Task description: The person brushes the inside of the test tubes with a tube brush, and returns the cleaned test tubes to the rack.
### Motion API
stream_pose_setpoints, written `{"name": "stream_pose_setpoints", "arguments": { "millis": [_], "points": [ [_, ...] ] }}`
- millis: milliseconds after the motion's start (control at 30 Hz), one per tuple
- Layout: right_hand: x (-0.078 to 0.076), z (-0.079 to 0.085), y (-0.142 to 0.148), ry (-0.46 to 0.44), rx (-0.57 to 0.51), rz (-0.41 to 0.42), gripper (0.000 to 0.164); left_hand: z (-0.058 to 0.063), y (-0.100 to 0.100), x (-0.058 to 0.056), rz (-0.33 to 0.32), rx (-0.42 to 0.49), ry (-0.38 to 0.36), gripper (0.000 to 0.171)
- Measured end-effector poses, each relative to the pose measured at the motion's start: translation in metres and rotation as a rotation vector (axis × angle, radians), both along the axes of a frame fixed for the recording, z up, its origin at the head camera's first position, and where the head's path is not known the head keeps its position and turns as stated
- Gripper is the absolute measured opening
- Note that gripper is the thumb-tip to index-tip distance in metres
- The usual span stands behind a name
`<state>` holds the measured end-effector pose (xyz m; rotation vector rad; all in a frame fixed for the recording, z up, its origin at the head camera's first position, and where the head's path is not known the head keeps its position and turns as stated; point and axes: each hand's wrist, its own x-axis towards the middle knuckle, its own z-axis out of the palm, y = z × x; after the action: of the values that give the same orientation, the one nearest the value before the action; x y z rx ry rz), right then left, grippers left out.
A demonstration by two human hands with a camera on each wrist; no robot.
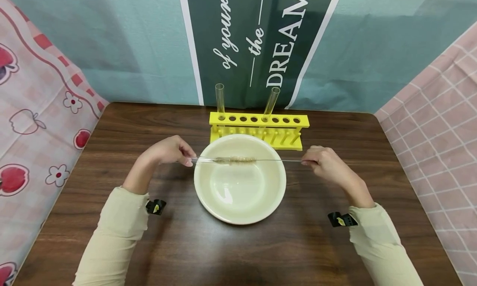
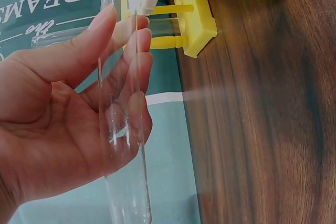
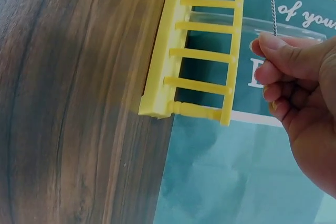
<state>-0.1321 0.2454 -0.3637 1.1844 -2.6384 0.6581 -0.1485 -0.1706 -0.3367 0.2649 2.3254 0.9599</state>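
Note:
My left hand holds a clear glass test tube between thumb and fingers, and the tube lies nearly level over the left rim of a cream bowl. From the right, a test tube brush points into the tube's mouth; part of its pale bristles is inside the glass and part shows outside, above the bowl. Thumb and forefinger of my right hand pinch the brush's thin twisted wire handle, beyond the bowl's right rim. The other right fingers are curled in.
Behind the bowl stands a yellow test tube rack. It holds an upright tube at its left end and a tilted tube near the middle. A printed cloth hangs behind the brown wooden table.

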Motion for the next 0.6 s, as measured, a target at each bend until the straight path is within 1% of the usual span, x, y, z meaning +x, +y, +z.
{"name": "stream_pose_setpoints", "arguments": {
  "millis": [367,500,600],
  "points": [
    [0.000,0.004,-0.012,-0.015,0.010,0.001,0.022,0.002,0.005,-0.001,0.022,-0.017,0.012,0.024],
    [0.000,0.003,-0.017,-0.025,-0.001,0.013,0.022,0.002,0.007,-0.001,0.027,0.009,0.005,0.024],
    [0.000,0.004,-0.022,-0.053,0.006,0.008,0.022,0.002,0.009,-0.001,0.018,0.040,-0.002,0.022]
  ]
}}
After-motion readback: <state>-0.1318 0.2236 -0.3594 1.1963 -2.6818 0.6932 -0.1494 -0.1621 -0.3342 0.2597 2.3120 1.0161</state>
